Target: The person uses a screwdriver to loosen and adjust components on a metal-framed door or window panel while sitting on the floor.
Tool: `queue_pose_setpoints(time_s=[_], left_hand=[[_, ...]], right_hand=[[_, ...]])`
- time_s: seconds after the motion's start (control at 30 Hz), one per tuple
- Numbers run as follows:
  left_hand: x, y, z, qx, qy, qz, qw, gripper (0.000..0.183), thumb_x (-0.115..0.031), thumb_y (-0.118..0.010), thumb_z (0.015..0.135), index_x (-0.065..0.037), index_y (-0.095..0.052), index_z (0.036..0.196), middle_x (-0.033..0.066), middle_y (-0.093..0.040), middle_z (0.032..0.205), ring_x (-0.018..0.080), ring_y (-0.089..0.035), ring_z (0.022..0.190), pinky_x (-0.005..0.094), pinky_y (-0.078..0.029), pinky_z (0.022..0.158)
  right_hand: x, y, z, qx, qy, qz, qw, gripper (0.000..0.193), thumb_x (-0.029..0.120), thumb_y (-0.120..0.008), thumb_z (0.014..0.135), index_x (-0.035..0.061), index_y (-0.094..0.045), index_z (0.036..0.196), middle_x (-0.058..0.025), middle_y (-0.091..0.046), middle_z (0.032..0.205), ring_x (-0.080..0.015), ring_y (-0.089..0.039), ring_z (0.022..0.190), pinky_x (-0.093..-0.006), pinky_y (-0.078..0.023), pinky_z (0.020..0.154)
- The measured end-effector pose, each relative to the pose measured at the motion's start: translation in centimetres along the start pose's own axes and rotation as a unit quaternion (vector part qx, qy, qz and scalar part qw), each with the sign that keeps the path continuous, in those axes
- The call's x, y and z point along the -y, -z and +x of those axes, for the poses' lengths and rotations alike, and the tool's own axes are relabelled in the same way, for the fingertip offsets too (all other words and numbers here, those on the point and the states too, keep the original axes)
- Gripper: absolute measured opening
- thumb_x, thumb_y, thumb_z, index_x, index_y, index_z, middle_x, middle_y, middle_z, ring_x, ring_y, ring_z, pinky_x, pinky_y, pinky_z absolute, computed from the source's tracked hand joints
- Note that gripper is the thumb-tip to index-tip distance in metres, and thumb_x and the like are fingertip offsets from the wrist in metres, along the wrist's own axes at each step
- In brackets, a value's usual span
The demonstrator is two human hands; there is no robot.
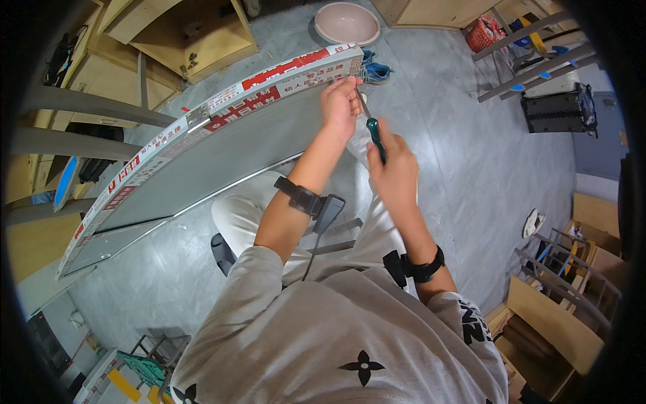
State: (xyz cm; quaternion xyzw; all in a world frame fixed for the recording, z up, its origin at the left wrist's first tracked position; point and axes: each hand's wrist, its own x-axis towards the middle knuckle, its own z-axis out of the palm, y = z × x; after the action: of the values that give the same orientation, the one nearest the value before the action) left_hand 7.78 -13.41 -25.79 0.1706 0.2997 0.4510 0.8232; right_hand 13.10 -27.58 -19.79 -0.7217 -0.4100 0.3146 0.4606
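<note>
A long framed panel (215, 148), its frame wrapped in red and white printed film, stands on edge to my left and reaches up past my hands. My right hand (393, 165) is closed round the dark green handle of a screwdriver (375, 135). The screwdriver's shaft slants up toward the panel's far end. Beside that end, my left hand (340, 108) has its fingers pinched close to the screwdriver's tip. What lies between those fingers is hidden. A small metal fitting (198, 118) sits on the frame's edge.
Blue shoes (374, 71) and a pink basin (347, 25) lie beyond the panel's far end. Wooden cabinets (219, 40) stand at far left. Grey bed-frame bars (101, 108) reach toward the panel. A black crate (560, 110) and a red basket (484, 35) are at right.
</note>
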Motion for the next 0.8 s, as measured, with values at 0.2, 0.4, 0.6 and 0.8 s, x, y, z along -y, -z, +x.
queue_pose_setpoints(time_s=[0.2, 0.4, 0.6, 0.8], left_hand=[[-0.2, -0.3, -0.2, -0.019, 0.014, 0.03, 0.999, 0.016, -0.016, -0.055, 0.091, -0.001, -0.058, 0.086, -0.0092, -0.033, 0.054, 0.0023, -0.024, 0.043, 0.0214, -0.016, 0.04], [-0.7, 0.3, -0.1, 0.022, 0.027, 0.024, 0.999, 0.017, -0.017, -0.056, 0.09, 0.0, -0.06, 0.09, -0.0095, -0.031, 0.055, 0.0022, -0.024, 0.044, 0.0211, -0.016, 0.04], [0.1, -0.3, -0.2, -0.012, 0.0, 0.003, 1.0, 0.012, -0.013, -0.058, 0.089, -0.001, -0.061, 0.089, -0.0098, -0.032, 0.055, 0.0022, -0.024, 0.043, 0.0208, -0.017, 0.04], [0.1, -0.4, 0.2, -0.05, -0.002, -0.013, 0.999, 0.011, -0.011, -0.058, 0.088, 0.0, -0.061, 0.091, -0.0092, -0.031, 0.055, 0.0028, -0.023, 0.043, 0.0214, -0.017, 0.04]], right_hand=[[-2.5, -1.4, 0.4, -0.079, 0.211, -0.254, 0.941, 0.044, 0.014, -0.057, 0.088, -0.0002, -0.05, 0.129, -0.0145, -0.06, 0.074, -0.0275, -0.058, 0.052, -0.0369, -0.045, 0.046], [-2.3, 1.7, 1.7, 0.189, -0.315, 0.621, 0.692, 0.019, 0.025, -0.049, 0.095, 0.0112, -0.054, 0.108, -0.0003, -0.05, 0.072, -0.0075, -0.037, 0.043, -0.0203, -0.028, 0.036], [-2.6, 1.0, 0.7, 0.202, -0.33, 0.65, 0.654, 0.019, 0.025, -0.05, 0.094, 0.0108, -0.053, 0.107, -0.0034, -0.05, 0.072, -0.01, -0.042, 0.046, -0.0232, -0.033, 0.036], [-1.3, 0.1, 0.1, -0.019, 0.168, -0.206, 0.964, 0.045, 0.012, -0.056, 0.088, -0.0016, -0.047, 0.13, -0.0162, -0.057, 0.076, -0.0227, -0.052, 0.049, -0.0351, -0.044, 0.046]])
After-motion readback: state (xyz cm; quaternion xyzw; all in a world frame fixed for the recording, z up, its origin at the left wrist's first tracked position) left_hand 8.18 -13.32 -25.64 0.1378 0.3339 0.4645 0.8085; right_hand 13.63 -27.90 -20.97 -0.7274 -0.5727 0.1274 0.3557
